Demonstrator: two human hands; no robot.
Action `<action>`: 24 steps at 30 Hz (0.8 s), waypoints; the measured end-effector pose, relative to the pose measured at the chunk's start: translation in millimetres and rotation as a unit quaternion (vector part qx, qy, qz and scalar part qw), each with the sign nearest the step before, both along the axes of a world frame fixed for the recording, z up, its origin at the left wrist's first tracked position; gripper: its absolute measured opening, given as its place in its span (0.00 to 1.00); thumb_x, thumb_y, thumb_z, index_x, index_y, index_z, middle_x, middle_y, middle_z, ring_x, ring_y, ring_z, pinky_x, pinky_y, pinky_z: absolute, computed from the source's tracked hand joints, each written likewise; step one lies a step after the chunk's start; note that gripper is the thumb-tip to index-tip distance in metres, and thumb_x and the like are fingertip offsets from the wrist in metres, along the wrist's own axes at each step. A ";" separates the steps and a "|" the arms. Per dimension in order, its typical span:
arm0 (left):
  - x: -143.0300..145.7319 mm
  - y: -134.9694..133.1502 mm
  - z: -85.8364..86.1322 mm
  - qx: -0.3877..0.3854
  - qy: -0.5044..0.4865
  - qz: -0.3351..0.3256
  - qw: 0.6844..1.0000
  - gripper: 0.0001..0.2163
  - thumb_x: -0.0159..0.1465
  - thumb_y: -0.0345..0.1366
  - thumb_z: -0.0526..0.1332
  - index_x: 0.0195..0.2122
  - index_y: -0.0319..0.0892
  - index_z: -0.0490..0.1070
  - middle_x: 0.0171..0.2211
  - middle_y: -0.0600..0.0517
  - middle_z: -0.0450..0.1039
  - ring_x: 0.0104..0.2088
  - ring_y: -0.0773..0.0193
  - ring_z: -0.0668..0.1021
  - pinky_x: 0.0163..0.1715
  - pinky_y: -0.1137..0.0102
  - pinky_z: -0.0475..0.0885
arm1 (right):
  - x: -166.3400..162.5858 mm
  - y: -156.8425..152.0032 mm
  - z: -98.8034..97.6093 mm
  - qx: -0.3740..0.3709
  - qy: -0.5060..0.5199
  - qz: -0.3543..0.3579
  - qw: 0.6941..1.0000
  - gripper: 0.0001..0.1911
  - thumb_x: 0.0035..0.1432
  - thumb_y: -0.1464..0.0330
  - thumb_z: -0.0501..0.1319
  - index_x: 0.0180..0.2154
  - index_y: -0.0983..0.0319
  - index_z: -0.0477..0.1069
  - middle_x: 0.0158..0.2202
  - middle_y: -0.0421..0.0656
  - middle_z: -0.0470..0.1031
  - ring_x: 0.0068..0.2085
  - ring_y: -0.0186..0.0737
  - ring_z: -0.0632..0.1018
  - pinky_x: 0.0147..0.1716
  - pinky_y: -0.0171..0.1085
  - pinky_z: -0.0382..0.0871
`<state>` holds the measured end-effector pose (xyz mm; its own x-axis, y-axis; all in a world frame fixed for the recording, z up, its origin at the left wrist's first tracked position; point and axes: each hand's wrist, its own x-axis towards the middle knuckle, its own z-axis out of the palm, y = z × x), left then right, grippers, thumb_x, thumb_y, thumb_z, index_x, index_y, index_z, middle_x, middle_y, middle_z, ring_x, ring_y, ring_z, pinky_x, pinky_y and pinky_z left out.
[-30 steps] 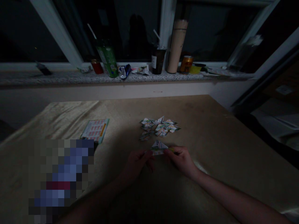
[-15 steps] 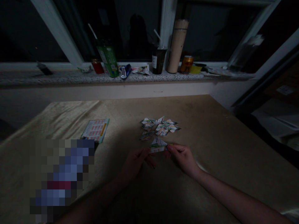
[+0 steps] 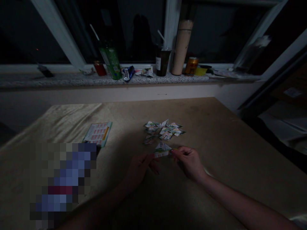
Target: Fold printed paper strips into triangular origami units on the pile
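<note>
A printed piece of folded paper (image 3: 162,150) with a triangular peak and a straight band below it is stretched between my two hands. My left hand (image 3: 141,164) pinches its left end between thumb and fingers. At the right end, my right hand (image 3: 188,159) grips the paper with thumb and forefinger. Just beyond it, several small folded paper pieces (image 3: 165,131) in the same kind of print lie in a cluster on the table (image 3: 206,124). Dim light hides the fine creases.
To the left lies a stack of printed sheets (image 3: 98,132), beside a pixelated area. Along the window sill (image 3: 144,80) stand a green bottle (image 3: 114,64), a dark cup with a straw (image 3: 162,62), a tall beige flask (image 3: 182,48) and an orange can (image 3: 192,66).
Both hands keep hold of the folded paper in nearly the same place. The right hand's fingers have shifted slightly; the other things have stayed put.
</note>
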<state>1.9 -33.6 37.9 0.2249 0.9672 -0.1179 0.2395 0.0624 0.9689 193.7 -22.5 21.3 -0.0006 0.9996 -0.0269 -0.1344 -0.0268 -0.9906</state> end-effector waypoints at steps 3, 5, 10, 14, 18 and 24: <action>-0.7 1.6 0.5 -0.009 -0.014 -0.004 1.000 0.22 0.64 0.45 0.49 0.23 0.38 0.74 0.20 0.50 0.76 0.23 0.63 0.77 0.33 0.71 0.69 | 1.2 -3.3 0.9 0.035 -0.058 -0.007 0.998 0.17 0.49 0.62 0.65 0.16 0.63 0.67 0.14 0.36 0.66 0.17 0.28 0.64 0.17 0.30 0.55; -1.5 4.3 -2.3 -0.028 -0.064 -0.020 0.997 0.22 0.64 0.47 0.49 0.26 0.37 0.75 0.24 0.48 0.78 0.27 0.61 0.78 0.35 0.69 0.69 | 3.3 -6.0 3.3 0.089 -0.117 -0.037 0.988 0.15 0.50 0.64 0.64 0.17 0.63 0.68 0.16 0.38 0.67 0.18 0.30 0.66 0.17 0.30 0.57; 0.1 10.2 -12.1 -0.164 -0.317 -0.037 0.933 0.26 0.62 0.54 0.49 0.51 0.40 0.66 0.38 0.44 0.77 0.42 0.54 0.77 0.47 0.60 0.66 | 13.5 -6.8 9.3 0.375 -0.232 -0.017 0.897 0.02 0.54 0.72 0.62 0.31 0.63 0.74 0.25 0.44 0.75 0.27 0.37 0.75 0.25 0.35 0.67; 6.7 5.1 -12.7 -0.242 -0.371 -0.062 0.894 0.25 0.60 0.54 0.53 0.41 0.35 0.73 0.41 0.41 0.76 0.44 0.54 0.76 0.49 0.62 0.65 | 18.9 -1.0 8.8 0.560 -0.308 0.054 0.767 0.08 0.56 0.76 0.58 0.38 0.66 0.72 0.26 0.47 0.76 0.26 0.38 0.74 0.24 0.36 0.66; 11.0 -1.4 -10.3 -0.222 -0.302 -0.032 0.927 0.16 0.53 0.45 0.65 0.35 0.35 0.75 0.35 0.46 0.78 0.37 0.58 0.78 0.41 0.68 0.69 | 17.8 1.0 5.0 0.587 -0.367 0.085 0.717 0.07 0.58 0.76 0.56 0.39 0.65 0.71 0.27 0.45 0.77 0.26 0.36 0.74 0.24 0.36 0.65; 10.6 -3.8 -3.1 -0.215 -0.159 -0.010 0.964 0.13 0.50 0.40 0.68 0.32 0.35 0.74 0.27 0.52 0.76 0.27 0.64 0.75 0.28 0.74 0.67 | 18.0 -0.8 1.9 0.578 -0.409 0.104 0.699 0.07 0.60 0.75 0.56 0.40 0.64 0.70 0.28 0.43 0.77 0.27 0.34 0.74 0.24 0.35 0.64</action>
<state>12.5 -37.4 34.8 0.3329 0.8400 -0.4285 -0.0598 0.4723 0.8794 211.7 -23.3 23.2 -0.6052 0.3353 0.7220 0.3772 0.9195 -0.1109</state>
